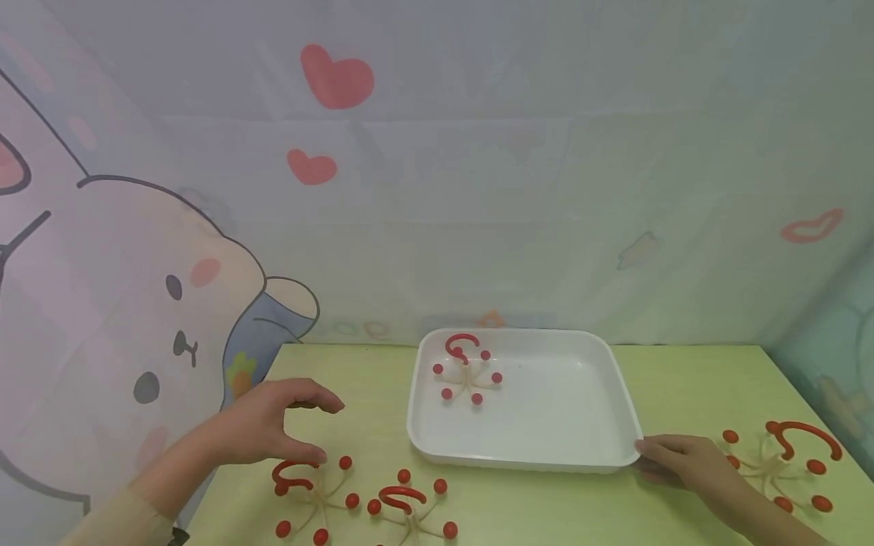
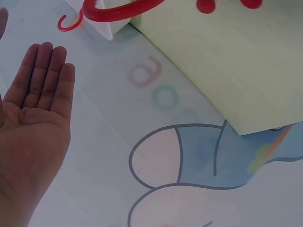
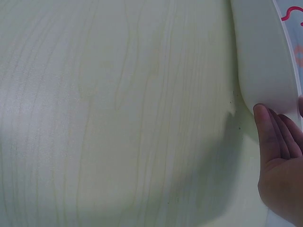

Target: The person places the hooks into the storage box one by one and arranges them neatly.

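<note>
My left hand (image 1: 262,425) hovers at the left, thumb and fingers spread apart around nothing, over the red hook of a cream spider-armed hanger with red ball tips (image 1: 316,495). Its palm and straight fingers (image 2: 46,82) show in the left wrist view, near a red hook (image 2: 124,11). At the white tray's (image 1: 526,463) near right corner, my right hand (image 1: 686,464) pinches the rim, thumb on top. In the right wrist view its fingers (image 3: 271,137) lie against the outer wall of the tray. Another such hanger (image 1: 467,371) stands inside the tray, on its left side.
A similar hanger (image 1: 410,517) stands at the front, right of the left hand's one. One more hanger (image 1: 771,466) is at the table's right, beyond my right hand. A printed cloth (image 1: 478,189) hangs behind the pale green table (image 1: 546,509).
</note>
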Motion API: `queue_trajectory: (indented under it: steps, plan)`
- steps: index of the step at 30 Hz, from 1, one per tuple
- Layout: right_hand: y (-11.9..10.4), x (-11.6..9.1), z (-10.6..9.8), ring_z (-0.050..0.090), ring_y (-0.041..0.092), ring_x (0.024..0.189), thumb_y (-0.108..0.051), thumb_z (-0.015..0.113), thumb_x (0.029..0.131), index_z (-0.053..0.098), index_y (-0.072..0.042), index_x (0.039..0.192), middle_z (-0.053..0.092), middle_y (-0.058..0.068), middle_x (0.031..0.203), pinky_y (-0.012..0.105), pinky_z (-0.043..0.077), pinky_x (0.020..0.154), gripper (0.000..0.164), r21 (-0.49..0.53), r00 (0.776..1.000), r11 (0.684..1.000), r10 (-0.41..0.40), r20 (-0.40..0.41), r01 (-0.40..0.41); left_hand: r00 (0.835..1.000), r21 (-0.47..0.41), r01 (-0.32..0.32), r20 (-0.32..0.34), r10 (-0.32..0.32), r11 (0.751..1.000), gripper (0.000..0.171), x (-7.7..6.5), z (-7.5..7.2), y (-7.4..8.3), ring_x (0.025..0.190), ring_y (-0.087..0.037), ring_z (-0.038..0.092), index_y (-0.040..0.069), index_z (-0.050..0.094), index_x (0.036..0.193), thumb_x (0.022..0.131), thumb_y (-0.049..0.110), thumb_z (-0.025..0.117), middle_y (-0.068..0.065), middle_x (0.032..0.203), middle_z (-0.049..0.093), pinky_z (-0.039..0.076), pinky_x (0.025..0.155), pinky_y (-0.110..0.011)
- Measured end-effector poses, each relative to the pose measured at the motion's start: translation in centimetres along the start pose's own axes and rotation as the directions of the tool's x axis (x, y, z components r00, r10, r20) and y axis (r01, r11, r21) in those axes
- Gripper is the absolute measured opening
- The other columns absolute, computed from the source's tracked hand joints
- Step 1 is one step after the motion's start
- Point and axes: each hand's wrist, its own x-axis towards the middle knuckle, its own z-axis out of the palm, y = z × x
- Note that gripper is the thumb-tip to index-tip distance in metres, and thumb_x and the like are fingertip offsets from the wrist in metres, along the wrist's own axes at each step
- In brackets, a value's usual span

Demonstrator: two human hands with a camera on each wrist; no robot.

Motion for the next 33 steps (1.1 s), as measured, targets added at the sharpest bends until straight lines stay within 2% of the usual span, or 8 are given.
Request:
queue_trajectory:
  steps: [11,15,21,27,33]
  plan:
    - [0.0,-0.2,0.2,0.076,0.017,0.11,-0.032,0.071,0.105,0.062,0.017,0.136,0.071,0.024,0.133,0.036,0.064,0.091,0.058,-0.003,1.0,1.0,0.014,-0.008,-0.014,0.999,-0.009,0.016,-0.044,-0.016,1.0,0.053,-2.4,1.1,-1.2,0.118,-0.019,0.069,0.023,0.071,0.127,0.084,0.047,0.092,0.013,0.123,0.072,0.058,0.103,-0.035]
    - [0.0,-0.2,0.2,0.076,0.017,0.109,-0.032,0.07,0.106,0.062,0.017,0.136,0.071,0.023,0.132,0.036,0.064,0.091,0.058,-0.005,1.0,1.0,0.007,0.0,-0.007,0.998,-0.002,0.026,-0.057,-0.026,1.0,0.053,-3.1,1.4,-1.5,0.116,-0.013,0.068,0.025,0.071,0.126,0.083,0.05,0.092,0.015,0.121,0.071,0.058,0.102,-0.034]
    - [0.1,-0.1,0.1,0.076,0.017,0.109,-0.03,0.07,0.106,0.061,0.018,0.137,0.07,0.024,0.133,0.037,0.064,0.092,0.058,0.011,1.0,1.0,0.006,0.01,-0.006,0.997,-0.001,0.049,-0.061,-0.049,0.999,0.048,-4.0,1.6,-2.3,0.115,-0.007,0.067,0.028,0.072,0.123,0.083,0.04,0.094,0.017,0.119,0.071,0.059,0.1,-0.032]
    - [0.0,0.1,0.1,0.076,0.019,0.11,-0.031,0.07,0.106,0.062,0.017,0.136,0.07,0.024,0.133,0.037,0.064,0.091,0.058,0.007,1.0,1.0,0.02,-0.011,-0.02,0.997,-0.026,0.037,-0.071,-0.038,0.999,0.043,-4.7,1.8,-3.1,0.112,-0.006,0.069,0.028,0.073,0.12,0.083,0.038,0.094,0.017,0.116,0.073,0.059,0.098,-0.03]
    - [0.1,-0.1,0.1,0.076,0.018,0.109,-0.03,0.071,0.105,0.061,0.018,0.136,0.07,0.024,0.133,0.037,0.064,0.092,0.058,0.019,1.0,1.0,0.014,0.001,-0.014,0.997,-0.031,0.021,-0.076,-0.023,0.999,0.038,-4.9,2.1,-3.8,0.107,-0.005,0.07,0.027,0.075,0.116,0.084,0.035,0.094,0.017,0.112,0.074,0.06,0.095,-0.026]
